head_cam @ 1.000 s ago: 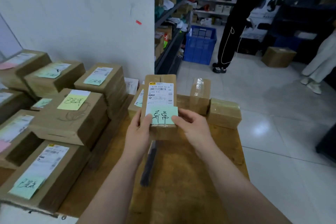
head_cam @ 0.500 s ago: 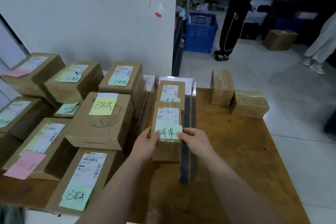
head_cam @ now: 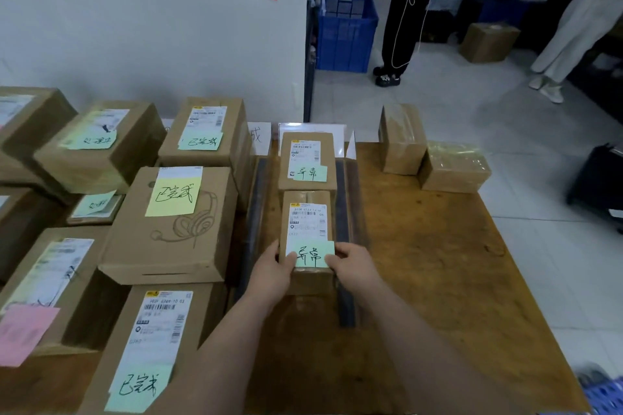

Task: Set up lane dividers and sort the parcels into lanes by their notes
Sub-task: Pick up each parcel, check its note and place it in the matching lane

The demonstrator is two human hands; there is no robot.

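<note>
A small brown parcel (head_cam: 307, 222) with a shipping label and a green handwritten note lies on the wooden table (head_cam: 438, 273) between two dark divider strips (head_cam: 344, 246). My left hand (head_cam: 271, 274) grips its near left corner and my right hand (head_cam: 354, 268) grips its near right corner. Just behind it in the same lane sits a second parcel (head_cam: 306, 162) with a like green note. The left divider strip (head_cam: 253, 219) runs beside the stacked boxes.
Several larger noted boxes (head_cam: 175, 222) fill the table's left side. Two taped unlabelled parcels (head_cam: 401, 141) stand at the far right of the table. White sign cards (head_cam: 312, 128) stand at the lanes' far end. Two people stand on the tiled floor near a blue crate (head_cam: 347, 30).
Both hands have carried the parcel from in front of me down into the lane between the strips, behind which the other parcel sits. The camera has tilted down and left.
</note>
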